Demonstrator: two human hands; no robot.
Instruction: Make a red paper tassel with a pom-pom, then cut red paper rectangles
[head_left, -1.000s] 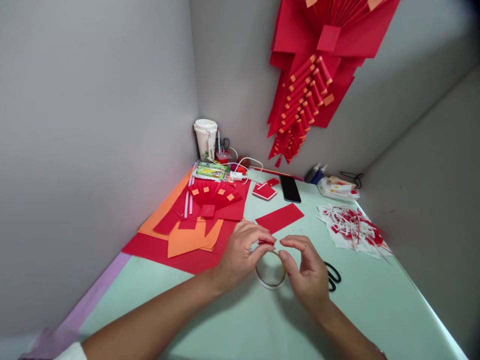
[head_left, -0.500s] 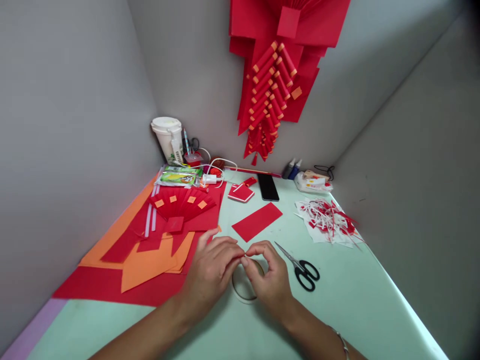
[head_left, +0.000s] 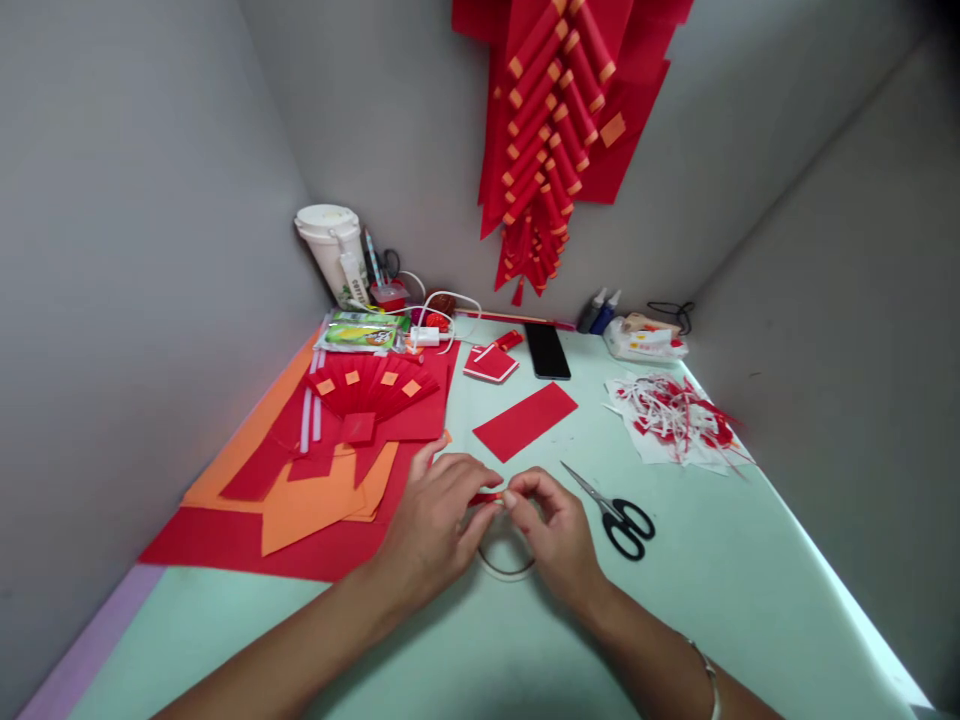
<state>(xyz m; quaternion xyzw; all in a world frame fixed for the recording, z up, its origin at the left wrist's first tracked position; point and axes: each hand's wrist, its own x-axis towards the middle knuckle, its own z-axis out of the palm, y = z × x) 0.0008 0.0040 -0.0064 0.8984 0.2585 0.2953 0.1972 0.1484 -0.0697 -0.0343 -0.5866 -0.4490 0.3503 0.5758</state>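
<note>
A small red paper roll (head_left: 487, 498) with an orange tip is pinched between my two hands, above the table. My left hand (head_left: 435, 515) closes thumb and fingers around its red part. At the orange end, my right hand (head_left: 561, 535) grips with thumb and forefinger. Below them a tape roll (head_left: 508, 576) lies flat, partly covered by the hands. Just beyond my fingers is a red paper rectangle (head_left: 525, 422). Black-handled scissors (head_left: 624, 522) rest to the right of my right hand.
Orange sheets (head_left: 315, 510) and a pleated red paper fan (head_left: 371, 385) cover the left side. Behind stand a white cup (head_left: 330, 250) and a phone (head_left: 547, 352). Paper scraps (head_left: 675, 420) lie at right. A red firecracker decoration (head_left: 544, 130) hangs on the wall.
My fingers have parted slightly, so the red roll with its orange tip now shows between them. The camera view has tilted down, and the hanging decoration sits higher in the picture.
</note>
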